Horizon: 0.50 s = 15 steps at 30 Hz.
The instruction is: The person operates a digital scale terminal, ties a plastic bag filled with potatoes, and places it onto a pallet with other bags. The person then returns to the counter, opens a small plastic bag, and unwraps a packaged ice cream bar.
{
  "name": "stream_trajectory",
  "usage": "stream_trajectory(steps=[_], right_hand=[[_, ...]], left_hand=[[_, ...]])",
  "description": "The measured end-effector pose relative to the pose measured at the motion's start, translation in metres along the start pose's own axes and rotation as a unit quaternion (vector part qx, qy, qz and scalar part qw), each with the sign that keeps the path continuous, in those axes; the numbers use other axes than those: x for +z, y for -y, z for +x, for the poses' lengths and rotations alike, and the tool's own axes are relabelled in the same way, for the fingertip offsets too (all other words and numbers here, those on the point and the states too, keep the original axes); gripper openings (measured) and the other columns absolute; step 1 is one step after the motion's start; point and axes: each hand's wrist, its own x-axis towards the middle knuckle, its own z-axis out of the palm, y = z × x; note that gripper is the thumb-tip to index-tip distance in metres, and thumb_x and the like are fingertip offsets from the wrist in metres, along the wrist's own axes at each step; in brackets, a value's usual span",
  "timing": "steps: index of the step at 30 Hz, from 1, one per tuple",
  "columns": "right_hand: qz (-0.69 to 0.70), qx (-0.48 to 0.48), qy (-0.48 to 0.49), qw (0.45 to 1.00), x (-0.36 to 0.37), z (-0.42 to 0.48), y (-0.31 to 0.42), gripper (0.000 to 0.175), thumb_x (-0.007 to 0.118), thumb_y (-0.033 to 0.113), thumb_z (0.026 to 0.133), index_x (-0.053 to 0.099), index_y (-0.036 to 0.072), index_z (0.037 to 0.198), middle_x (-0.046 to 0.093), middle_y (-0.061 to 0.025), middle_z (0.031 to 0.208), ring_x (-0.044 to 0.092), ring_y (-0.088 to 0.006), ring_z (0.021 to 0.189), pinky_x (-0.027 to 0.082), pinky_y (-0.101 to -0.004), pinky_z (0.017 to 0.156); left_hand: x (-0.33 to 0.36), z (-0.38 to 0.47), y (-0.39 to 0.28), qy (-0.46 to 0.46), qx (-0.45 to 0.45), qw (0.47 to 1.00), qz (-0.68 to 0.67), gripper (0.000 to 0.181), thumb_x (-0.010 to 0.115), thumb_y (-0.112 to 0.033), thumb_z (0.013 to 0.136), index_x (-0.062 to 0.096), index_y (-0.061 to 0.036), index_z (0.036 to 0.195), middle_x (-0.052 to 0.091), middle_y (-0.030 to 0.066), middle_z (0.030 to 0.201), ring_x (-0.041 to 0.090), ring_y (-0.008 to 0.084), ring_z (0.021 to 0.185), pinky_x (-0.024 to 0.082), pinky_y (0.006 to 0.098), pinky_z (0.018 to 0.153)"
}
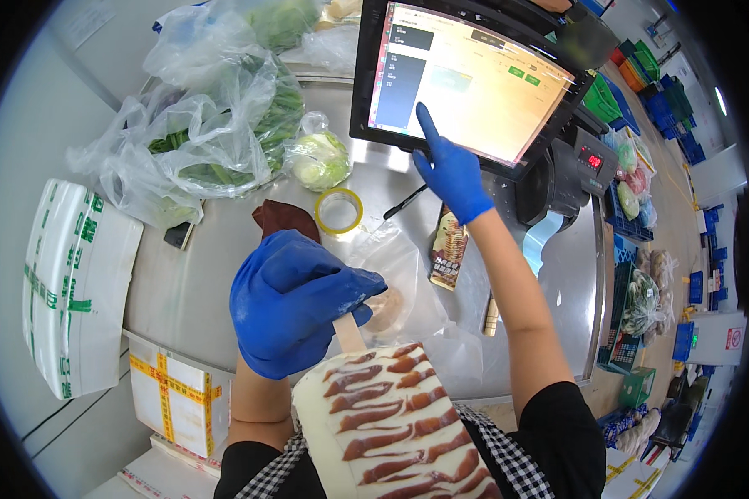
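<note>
My left hand (293,305), in a blue rubber glove, pinches the wooden stick of an ice cream bar (399,430). The bar is off-white with wavy brown stripes and fills the bottom of the view, close to the camera. In a matching glove, my right hand (452,171) reaches up to a touchscreen monitor (474,81). Its index finger is stretched out over the lit screen; whether the tip touches the glass I cannot tell. Below that hand lies a printed ice cream wrapper (448,252). A clear plastic bag (406,268) with something round and brownish lies partly behind my left hand.
On the steel table (225,274) are a roll of tape (339,211), a black pen (406,203), a wrapped lettuce-like vegetable (318,159) and bagged greens (225,131). A scale display (590,160) and label printer (546,181) stand right. Foam boxes (81,293) stand left; crates line the right floor.
</note>
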Motion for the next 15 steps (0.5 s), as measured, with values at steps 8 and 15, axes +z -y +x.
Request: stream_trajectory(steps=[8, 15], right_hand=[[-0.157, 0.005, 0.026, 0.987, 0.003, 0.064, 0.002, 0.076, 0.056, 0.026, 0.08, 0.009, 0.028, 0.139, 0.06, -0.0113, 0.067, 0.059, -0.0268, 0.056, 0.049, -0.0366, 0.053], [-0.159, 0.017, 0.019, 0.987, 0.007, 0.076, -0.004, 0.074, 0.055, 0.027, 0.08, 0.01, 0.027, 0.139, 0.06, -0.0096, 0.064, 0.059, -0.026, 0.054, 0.048, -0.0356, 0.051]], left_hand=[[0.005, -0.043, 0.003, -0.005, -0.219, 0.971, -0.093, 0.02, 0.065, -0.006, 0.061, 0.064, -0.0048, 0.08, 0.062, 0.0059, 0.074, 0.055, 0.0194, 0.063, 0.043, 0.0292, 0.055], [0.003, -0.108, 0.018, -0.261, -0.419, 0.861, -0.121, 0.019, 0.054, -0.003, 0.08, 0.053, 0.0009, 0.098, 0.057, 0.0089, 0.087, 0.055, 0.0144, 0.07, 0.044, 0.0247, 0.063]])
